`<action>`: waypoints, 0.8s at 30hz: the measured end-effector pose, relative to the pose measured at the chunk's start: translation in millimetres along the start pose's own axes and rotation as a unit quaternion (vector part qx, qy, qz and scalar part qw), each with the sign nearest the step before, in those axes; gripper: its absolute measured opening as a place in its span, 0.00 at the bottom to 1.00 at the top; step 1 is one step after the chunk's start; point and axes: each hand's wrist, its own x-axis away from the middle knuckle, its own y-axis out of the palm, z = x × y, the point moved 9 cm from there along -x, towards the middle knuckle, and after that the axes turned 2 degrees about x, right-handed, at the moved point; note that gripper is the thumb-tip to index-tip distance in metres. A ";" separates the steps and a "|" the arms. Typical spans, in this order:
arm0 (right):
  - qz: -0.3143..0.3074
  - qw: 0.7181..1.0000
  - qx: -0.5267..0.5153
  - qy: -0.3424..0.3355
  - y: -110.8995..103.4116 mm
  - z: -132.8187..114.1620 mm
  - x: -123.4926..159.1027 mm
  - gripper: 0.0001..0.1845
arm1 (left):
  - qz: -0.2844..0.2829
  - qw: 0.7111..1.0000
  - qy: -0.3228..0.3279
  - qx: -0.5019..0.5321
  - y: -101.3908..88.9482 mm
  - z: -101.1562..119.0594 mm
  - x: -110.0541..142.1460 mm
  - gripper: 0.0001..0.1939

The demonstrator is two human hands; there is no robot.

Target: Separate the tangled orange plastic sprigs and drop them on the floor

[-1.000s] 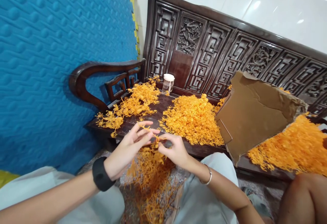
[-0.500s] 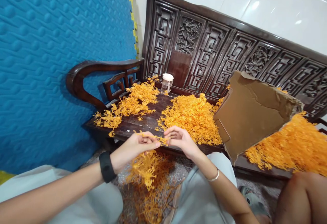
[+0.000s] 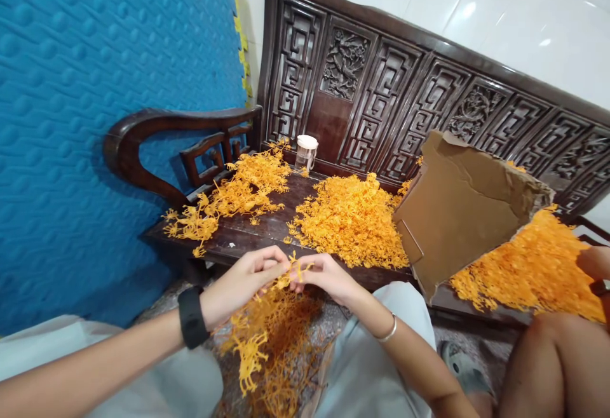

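Note:
My left hand (image 3: 245, 284) and my right hand (image 3: 324, 276) meet over my lap, both pinched on the same orange plastic sprig (image 3: 293, 270). From my left hand a long tangled bunch of orange sprigs (image 3: 267, 335) hangs down between my knees. A black band sits on my left wrist and a thin bangle on my right. In front of my hands, a heap of small orange pieces (image 3: 350, 221) lies on the dark wooden bench (image 3: 248, 235).
A looser spread of orange sprigs (image 3: 233, 199) lies at the bench's left end by the armrest. A white-lidded jar (image 3: 305, 153) stands at the carved backrest. A torn cardboard sheet (image 3: 462, 205) leans over another orange heap (image 3: 538, 272). Another person's knee (image 3: 548, 361) is at the right.
My right hand, open-palmed half a second ago, has closed back onto the sprig beside my left fingers. The hanging bunch has swung lower and leftward. The view has shifted slightly.

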 end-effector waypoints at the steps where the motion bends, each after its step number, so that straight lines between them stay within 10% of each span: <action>1: -0.016 1.000 -0.009 0.001 2.7 -0.2 0.4 0.14 | -0.004 1.000 0.005 -0.001 1.0 0.6 -0.3 0.14; 14: 0.021 0.998 0.022 -0.052 -5.6 -4.9 1.4 0.14 | 0.005 0.997 0.027 -0.072 3.3 4.0 -2.5 0.19; 24: 0.122 0.944 0.265 -0.156 -8.1 -42.9 25.7 0.10 | 0.056 0.997 -0.055 0.022 6.9 -20.7 1.1 0.24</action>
